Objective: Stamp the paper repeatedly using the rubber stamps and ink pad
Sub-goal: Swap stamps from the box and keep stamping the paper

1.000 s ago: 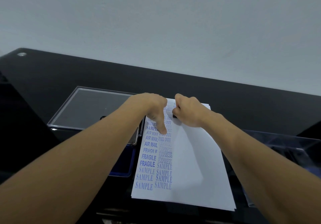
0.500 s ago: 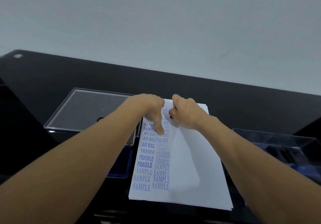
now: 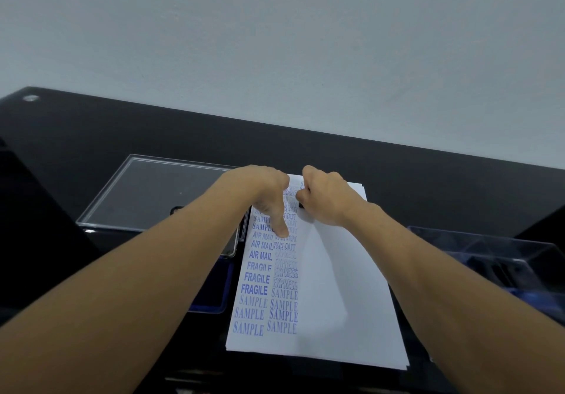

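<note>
Head view shows the paper, the top sheet of a thin stack, lying towards the near edge of the table, roughly midway along it. 2 columns of blue prints run up its left side: SAMPLE, FRAGILE, AIR MAIL in the first, SAMPLE, EXPRESS, FAX OUT in the second.

The right grip is curled tight round a rubber stamp at the far end of the second column. Only a small dark part of the stamp shows below the fingers. It seems to be pressed onto the sheet, though the contact itself is hidden.

The left grip holds nothing. Its fingers point down, and one fingertip rests on the FAX OUT prints just beside the stamp, probably to pin the sheet so that it neither slides nor lifts with the rubber.

The ink pad, a blue tray, sits just beside the paper's left edge, partly under the left forearm, handy for re-inking. A clear lid lies beyond it towards the far left, and a clear box stands towards the table's right edge.

The right part of the sheet is blank, so I judge that much stamping remains.
</note>
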A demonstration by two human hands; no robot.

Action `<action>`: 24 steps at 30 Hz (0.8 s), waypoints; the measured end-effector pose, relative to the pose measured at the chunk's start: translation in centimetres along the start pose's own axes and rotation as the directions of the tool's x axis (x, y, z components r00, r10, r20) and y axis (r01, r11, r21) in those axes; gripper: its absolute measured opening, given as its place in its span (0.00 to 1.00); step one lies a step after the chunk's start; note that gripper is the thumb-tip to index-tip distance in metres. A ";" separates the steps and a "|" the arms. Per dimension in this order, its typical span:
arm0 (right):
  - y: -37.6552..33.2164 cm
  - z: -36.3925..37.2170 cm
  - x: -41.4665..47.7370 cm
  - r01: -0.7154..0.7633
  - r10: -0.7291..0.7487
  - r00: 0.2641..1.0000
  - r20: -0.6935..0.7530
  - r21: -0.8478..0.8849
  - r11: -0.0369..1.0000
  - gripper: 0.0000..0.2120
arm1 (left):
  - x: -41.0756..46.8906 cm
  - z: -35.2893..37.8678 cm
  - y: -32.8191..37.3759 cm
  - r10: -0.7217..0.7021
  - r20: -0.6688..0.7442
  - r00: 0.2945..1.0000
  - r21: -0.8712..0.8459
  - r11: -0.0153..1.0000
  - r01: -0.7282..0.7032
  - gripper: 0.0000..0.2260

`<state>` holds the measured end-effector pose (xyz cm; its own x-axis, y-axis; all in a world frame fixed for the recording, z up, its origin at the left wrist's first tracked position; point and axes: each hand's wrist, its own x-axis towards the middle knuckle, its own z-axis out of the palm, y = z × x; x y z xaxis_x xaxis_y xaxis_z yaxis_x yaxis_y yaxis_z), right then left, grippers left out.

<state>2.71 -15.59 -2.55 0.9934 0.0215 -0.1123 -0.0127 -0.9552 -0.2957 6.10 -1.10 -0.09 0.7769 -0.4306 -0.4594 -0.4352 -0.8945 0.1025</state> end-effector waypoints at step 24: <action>-0.2 0.5 0.0 -0.036 0.036 0.998 -0.045 0.000 0.999 0.14 | -0.1 0.1 0.0 0.005 0.000 1.000 -0.013 1.000 -0.005 0.46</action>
<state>2.68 -15.29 -2.95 0.9965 -0.0266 -0.0798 -0.0489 -0.9555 -0.2911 6.01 -1.04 -0.11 0.7746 -0.4350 -0.4592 -0.4330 -0.8939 0.1163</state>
